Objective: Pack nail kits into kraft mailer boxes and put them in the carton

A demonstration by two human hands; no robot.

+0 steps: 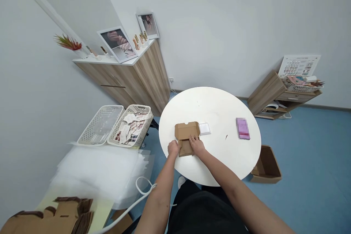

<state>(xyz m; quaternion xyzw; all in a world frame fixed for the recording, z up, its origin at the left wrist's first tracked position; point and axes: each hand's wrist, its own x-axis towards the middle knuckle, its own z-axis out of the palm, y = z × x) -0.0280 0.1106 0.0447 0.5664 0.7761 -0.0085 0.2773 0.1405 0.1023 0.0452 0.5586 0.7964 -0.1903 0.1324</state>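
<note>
While left hand (173,148), right hand (196,145) touch mailer (187,135) — long axis forward.

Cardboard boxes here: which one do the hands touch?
The small box on the table, touched by the left hand and right hand; another box sits on the floor.

On the round white table (219,106) ahead of me lies a pink packet (242,128), too blurred to read. To my left, a wood-fronted cabinet (128,80) carries framed nail photos (117,44) and a red-green plant (68,42). Below it sit an empty white plastic basket (100,124) and a second basket (145,117) full of papers (128,128). Clear plastic sheets (95,175) and flat cardboard (52,215) lie nearer me. An open carton (265,164) sits on the blue floor (309,161), and a drawer unit (285,95) stands beyond it, with a chart (298,65) propped on top.
</note>
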